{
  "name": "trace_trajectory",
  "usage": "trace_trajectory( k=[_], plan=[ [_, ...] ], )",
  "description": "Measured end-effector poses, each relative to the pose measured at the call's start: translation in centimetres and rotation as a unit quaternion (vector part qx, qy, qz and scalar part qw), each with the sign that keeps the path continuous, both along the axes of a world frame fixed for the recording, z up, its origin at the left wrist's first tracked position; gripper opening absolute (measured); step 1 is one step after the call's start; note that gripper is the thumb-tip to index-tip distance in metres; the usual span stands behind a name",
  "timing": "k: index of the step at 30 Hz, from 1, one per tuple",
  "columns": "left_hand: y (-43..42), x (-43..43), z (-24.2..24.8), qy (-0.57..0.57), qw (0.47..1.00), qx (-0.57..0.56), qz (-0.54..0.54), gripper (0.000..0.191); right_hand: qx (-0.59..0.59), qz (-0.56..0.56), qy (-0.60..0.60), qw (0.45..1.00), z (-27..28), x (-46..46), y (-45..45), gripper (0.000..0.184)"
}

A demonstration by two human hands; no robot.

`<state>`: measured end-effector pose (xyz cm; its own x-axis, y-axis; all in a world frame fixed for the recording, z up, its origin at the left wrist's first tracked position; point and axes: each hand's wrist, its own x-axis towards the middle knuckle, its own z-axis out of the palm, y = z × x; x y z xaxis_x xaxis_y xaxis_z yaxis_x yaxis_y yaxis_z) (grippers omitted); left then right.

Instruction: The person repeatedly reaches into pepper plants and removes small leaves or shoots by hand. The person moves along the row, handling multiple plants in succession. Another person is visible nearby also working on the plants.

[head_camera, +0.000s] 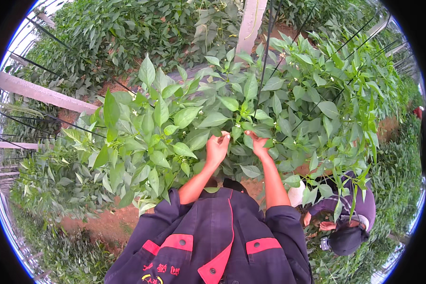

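Observation:
Leafy pepper plants (184,117) with small white flowers stand right in front of me. My left hand (218,145) is raised among the leaves, its thumb and fingertips close together; whether something thin is between them cannot be made out. A short way to its right, my right hand (258,142) reaches into the foliage, fingers bent by a leaf that partly hides them. A small white flower (238,125) shows between and just above both hands. A dark string (263,71) runs down into the plant above my right hand.
A concrete post (249,30) rises behind the plants, and another post (46,93) slants in at left. Dark wires (74,126) cross the rows. At lower right a person (355,209) in a dark cap bends by the plants. Bare soil (99,223) shows at lower left.

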<state>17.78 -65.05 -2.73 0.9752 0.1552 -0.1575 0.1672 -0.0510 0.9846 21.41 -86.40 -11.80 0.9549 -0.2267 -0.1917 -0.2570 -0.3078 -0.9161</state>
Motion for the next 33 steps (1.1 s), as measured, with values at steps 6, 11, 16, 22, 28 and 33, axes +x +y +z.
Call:
trace_trajectory(
  k=[6, 11, 16, 22, 28, 33],
  plan=[
    [4.0, -2.4, -0.4, -0.241, 0.898, 0.185, -0.317, 0.020, 0.143, -0.094, 0.087, 0.981, 4.2, -1.4, -1.1, 0.031],
    [2.8, -0.7, 0.1, 0.004, 0.996, -0.011, -0.085, 0.033, 0.041, -0.037, 0.075, 0.996, 8.1, -1.8, 0.1, 0.039],
    [0.8, 2.2, 1.2, -0.066, 0.988, 0.047, -0.130, 0.052, 0.004, 0.013, 0.066, 0.998, 6.9, -1.8, -0.2, 0.046],
    [1.6, -1.1, 2.3, -0.159, 0.920, 0.180, -0.308, 0.042, 0.079, 0.017, 0.056, 0.995, 6.9, -1.1, -1.7, 0.037],
    [-2.2, -4.9, 2.9, -0.186, 0.837, 0.349, -0.378, 0.028, 0.086, 0.183, 0.023, 0.979, 10.4, 0.0, -3.5, 0.023],
    [-6.1, -3.5, 3.0, -0.124, 0.941, 0.256, -0.182, 0.023, 0.216, 0.346, 0.051, 0.912, 12.2, 1.5, -5.9, 0.032]
  ],
)
